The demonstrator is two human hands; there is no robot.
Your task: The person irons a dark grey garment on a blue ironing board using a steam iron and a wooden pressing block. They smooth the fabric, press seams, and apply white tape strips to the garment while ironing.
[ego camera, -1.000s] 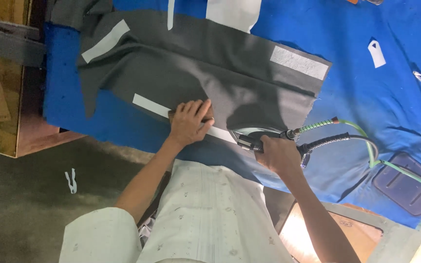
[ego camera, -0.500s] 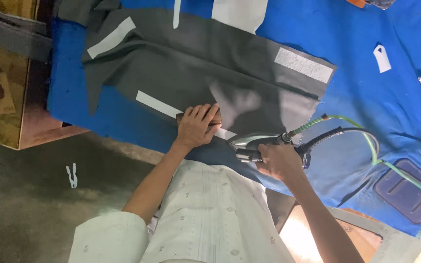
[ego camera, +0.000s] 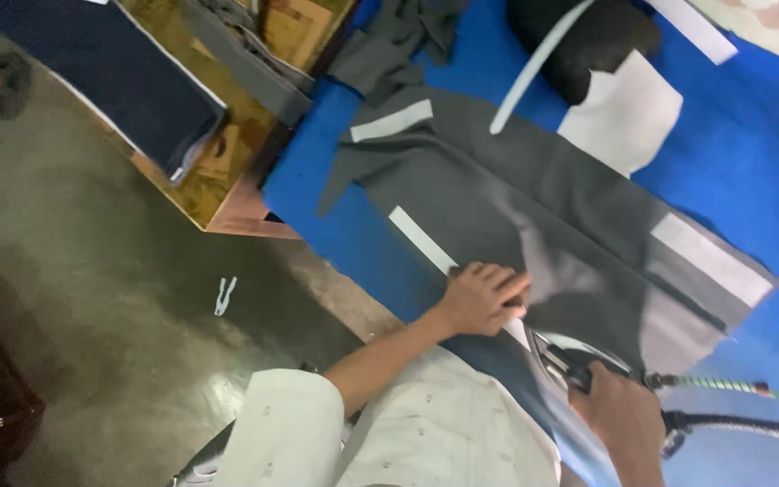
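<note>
Head view: left hand (ego camera: 484,298) lies flat, fingers spread, pinning the white strip (ego camera: 421,239) on grey cloth (ego camera: 552,216) atop the blue bench (ego camera: 317,194); right hand (ego camera: 619,415) grips the steam iron (ego camera: 570,356). Pressing underway; next calls for sliding along the strip.

There is only one view, from the camera on my head, looking steeply down over my chest at the near edge of the blue worktop (ego camera: 353,225). It sits close: my forearms fill the lower frame, my left hand (ego camera: 482,298) near the centre and my right hand (ego camera: 619,415) low at the right. The picture is tilted, so the worktop's edge runs diagonally, and the concrete floor (ego camera: 92,298) takes up the left half. With no second view, nothing is shared.
</note>
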